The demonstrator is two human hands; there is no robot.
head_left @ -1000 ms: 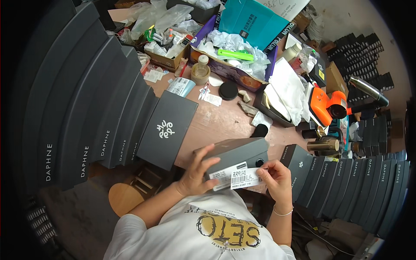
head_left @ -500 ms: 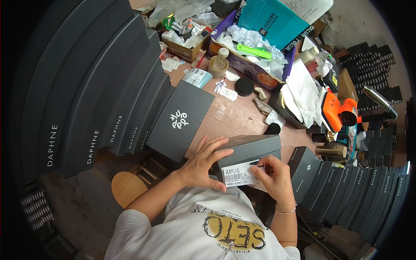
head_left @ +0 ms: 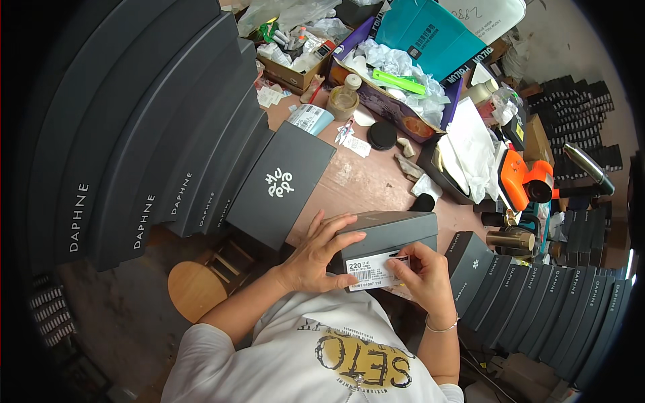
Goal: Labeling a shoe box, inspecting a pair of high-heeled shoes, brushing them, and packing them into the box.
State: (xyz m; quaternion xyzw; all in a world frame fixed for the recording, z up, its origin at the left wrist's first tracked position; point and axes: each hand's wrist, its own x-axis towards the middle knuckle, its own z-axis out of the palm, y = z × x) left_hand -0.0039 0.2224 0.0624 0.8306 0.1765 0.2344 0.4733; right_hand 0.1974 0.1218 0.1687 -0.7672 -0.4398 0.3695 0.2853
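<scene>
A dark grey shoe box [head_left: 393, 232] sits at the table's near edge, in front of my body. On its near end lies a white printed label [head_left: 369, 274] with a barcode. My left hand [head_left: 317, 255] grips the box's left side, fingers spread over the upper edge. Its thumb presses the label's left edge. With thumb and fingertips pinched together, my right hand [head_left: 423, 272] holds the label's upper right corner. Whether that corner is stuck down is hidden by the fingers.
Tall stacks of grey shoe boxes rise on the left [head_left: 168, 127] and right [head_left: 537, 289]. Behind stand a glue jar [head_left: 343, 101], a round black lid [head_left: 382, 136] and an open purple box [head_left: 383, 107] of crumpled paper. A wooden stool [head_left: 196, 290] is at lower left.
My left thumb has come onto the label's left edge. My right hand keeps its pinch at the corner. The whole view has shifted slightly.
</scene>
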